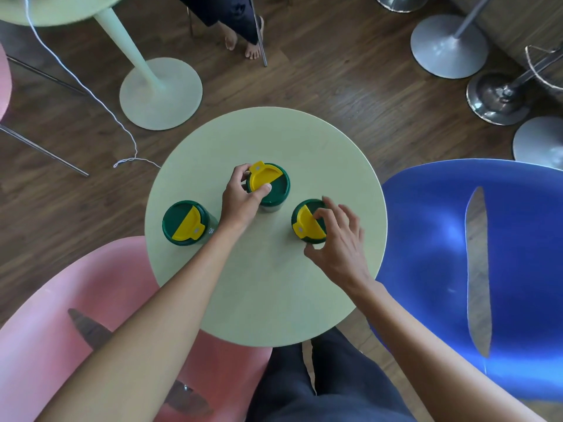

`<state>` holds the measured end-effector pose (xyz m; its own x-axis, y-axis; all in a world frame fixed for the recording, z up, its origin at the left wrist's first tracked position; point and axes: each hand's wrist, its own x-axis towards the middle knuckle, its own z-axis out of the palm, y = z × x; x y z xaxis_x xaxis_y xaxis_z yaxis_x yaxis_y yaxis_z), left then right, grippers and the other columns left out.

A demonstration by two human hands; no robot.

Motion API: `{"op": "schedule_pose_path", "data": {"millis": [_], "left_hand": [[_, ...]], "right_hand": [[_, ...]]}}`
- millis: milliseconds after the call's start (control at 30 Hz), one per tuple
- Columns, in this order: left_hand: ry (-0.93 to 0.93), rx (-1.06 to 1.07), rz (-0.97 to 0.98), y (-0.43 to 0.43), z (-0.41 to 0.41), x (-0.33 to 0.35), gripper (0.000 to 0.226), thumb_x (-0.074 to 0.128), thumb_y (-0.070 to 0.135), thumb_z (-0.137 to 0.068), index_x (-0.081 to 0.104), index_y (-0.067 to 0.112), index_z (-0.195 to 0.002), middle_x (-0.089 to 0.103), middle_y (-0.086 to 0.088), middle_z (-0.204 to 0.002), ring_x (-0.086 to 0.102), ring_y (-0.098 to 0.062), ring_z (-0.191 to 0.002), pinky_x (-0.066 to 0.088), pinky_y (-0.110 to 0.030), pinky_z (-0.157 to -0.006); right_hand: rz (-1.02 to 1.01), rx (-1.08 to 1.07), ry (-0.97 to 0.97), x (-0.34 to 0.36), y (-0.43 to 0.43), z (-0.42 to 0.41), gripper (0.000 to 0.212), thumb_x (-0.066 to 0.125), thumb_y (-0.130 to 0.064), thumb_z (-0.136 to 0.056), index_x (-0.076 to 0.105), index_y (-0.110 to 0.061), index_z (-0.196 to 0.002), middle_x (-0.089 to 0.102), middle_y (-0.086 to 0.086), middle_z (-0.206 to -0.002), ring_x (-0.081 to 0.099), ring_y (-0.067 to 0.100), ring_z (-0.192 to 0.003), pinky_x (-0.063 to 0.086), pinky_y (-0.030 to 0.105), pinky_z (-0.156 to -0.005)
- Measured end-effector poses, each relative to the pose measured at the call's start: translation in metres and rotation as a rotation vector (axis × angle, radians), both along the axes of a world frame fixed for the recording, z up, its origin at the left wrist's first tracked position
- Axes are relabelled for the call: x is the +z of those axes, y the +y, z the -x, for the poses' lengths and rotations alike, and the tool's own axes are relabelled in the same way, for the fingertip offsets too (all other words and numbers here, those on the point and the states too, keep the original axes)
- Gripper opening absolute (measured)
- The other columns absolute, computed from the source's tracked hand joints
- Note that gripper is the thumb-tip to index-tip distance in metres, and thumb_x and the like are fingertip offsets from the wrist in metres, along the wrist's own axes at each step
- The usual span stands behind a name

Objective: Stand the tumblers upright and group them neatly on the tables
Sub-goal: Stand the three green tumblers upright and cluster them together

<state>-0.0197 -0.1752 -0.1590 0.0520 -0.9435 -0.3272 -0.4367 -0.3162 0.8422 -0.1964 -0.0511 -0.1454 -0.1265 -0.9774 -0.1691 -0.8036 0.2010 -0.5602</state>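
Left hand (240, 196) clasping middle tumbler (268, 185), right hand (338, 239) pinching right tumbler (308, 222) (third tumbler (185, 223) near table (274, 300) edge).

matt pale-green table (274, 287), glossy plastic blue chair (432, 269), wood-grain floor (335, 71), smooth plastic tumbler lids (275, 185).

Soft, even daylight, glare on the blue chair (441, 239) (edges bowed, slightly blurred)

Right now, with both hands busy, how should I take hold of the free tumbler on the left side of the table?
Grip the free tumbler around its green lid rim, coming straight down from above. It stands upright, so the round rim faces you, with bare table around it. Keep fingers off the yellow flap, which looks hinged and might lift.
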Motion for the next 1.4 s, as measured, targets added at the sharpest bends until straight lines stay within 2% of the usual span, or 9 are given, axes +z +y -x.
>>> {"op": "schedule_pose_path", "data": {"millis": [100,233,333,500,800,933,1033,1233,1400], "left_hand": [[-0.007,-0.002,-0.018,-0.001,0.000,0.002,0.052,0.075,0.022,-0.081,0.054,0.019,-0.128,0.062,0.001,-0.117,0.057,-0.018,-0.112,0.045,-0.027,-0.091],[-0.011,-0.007,-0.030,-0.001,0.001,0.005,0.052,0.075,0.022,-0.081,0.053,0.018,-0.129,0.058,0.004,-0.112,0.060,-0.022,-0.109,0.046,-0.028,-0.091],[-0.011,-0.009,-0.037,-0.001,0.001,0.007,0.053,0.075,0.022,-0.081,0.053,0.019,-0.129,0.058,0.004,-0.112,0.060,-0.022,-0.109,0.048,-0.031,-0.093],[-0.010,-0.010,-0.049,-0.002,0.001,0.009,0.053,0.075,0.022,-0.081,0.053,0.019,-0.129,0.058,0.004,-0.113,0.059,-0.019,-0.107,0.048,-0.030,-0.094],[-0.007,-0.006,-0.064,-0.002,0.001,0.011,0.052,0.074,0.023,-0.081,0.054,0.021,-0.129,0.058,0.004,-0.115,0.058,-0.018,-0.101,0.045,-0.026,-0.084],[-0.013,-0.007,-0.061,-0.002,0.001,0.012,0.053,0.075,0.023,-0.080,0.054,0.021,-0.129,0.058,0.004,-0.114,0.059,-0.019,-0.104,0.047,-0.028,-0.086],[-0.021,-0.009,-0.067,-0.002,0.001,0.012,0.053,0.075,0.023,-0.080,0.054,0.022,-0.129,0.058,0.003,-0.115,0.058,-0.018,-0.104,0.046,-0.028,-0.087],[-0.035,-0.022,-0.074,-0.003,0.001,0.014,0.054,0.075,0.023,-0.081,0.052,0.021,-0.131,0.058,0.003,-0.115,0.056,-0.017,-0.103,0.045,-0.027,-0.085],[-0.040,-0.024,-0.075,-0.003,0.001,0.015,0.055,0.074,0.024,-0.082,0.052,0.022,-0.132,0.058,0.003,-0.117,0.056,-0.016,-0.104,0.042,-0.025,-0.084]], "right_hand": [[-0.006,-0.004,0.097,0.004,-0.002,0.000,0.061,0.072,-0.028,-0.073,0.048,-0.033,-0.129,0.019,0.003,-0.156,0.020,0.032,-0.136,0.029,0.046,-0.108],[-0.027,-0.081,0.009,0.003,-0.004,-0.009,0.058,0.075,-0.050,-0.074,0.050,-0.032,-0.124,0.024,0.005,-0.149,0.027,0.033,-0.129,0.038,0.041,-0.103],[0.007,-0.094,-0.069,0.000,-0.008,-0.017,0.052,0.078,-0.036,-0.075,0.053,-0.024,-0.119,0.029,0.005,-0.147,0.038,0.032,-0.123,0.045,0.037,-0.094],[-0.005,0.053,-0.131,-0.004,-0.017,-0.014,0.055,0.075,-0.016,-0.070,0.049,-0.019,-0.118,0.028,0.001,-0.153,0.037,0.029,-0.128,0.034,0.024,-0.091],[-0.037,0.189,-0.146,0.002,-0.029,-0.002,0.053,0.074,-0.017,-0.068,0.050,-0.019,-0.115,0.032,-0.002,-0.150,0.036,0.027,-0.128,0.047,0.038,-0.093],[-0.124,0.145,-0.130,0.002,-0.031,-0.004,0.061,0.083,-0.032,-0.067,0.046,-0.024,-0.115,0.024,-0.002,-0.151,0.032,0.023,-0.127,0.039,0.031,-0.089],[-0.069,0.109,-0.090,-0.002,-0.029,-0.010,0.056,0.080,-0.025,-0.068,0.048,-0.022,-0.113,0.031,0.002,-0.147,0.040,0.030,-0.123,0.036,0.028,-0.085],[-0.041,0.156,-0.074,-0.004,-0.022,-0.017,0.055,0.078,-0.024,-0.068,0.048,-0.023,-0.114,0.033,0.000,-0.147,0.039,0.029,-0.124,0.040,0.029,-0.082],[-0.034,0.154,-0.112,-0.002,-0.020,-0.021,0.054,0.080,-0.027,-0.070,0.049,-0.022,-0.115,0.033,0.002,-0.146,0.039,0.029,-0.125,0.043,0.031,-0.086]]}}
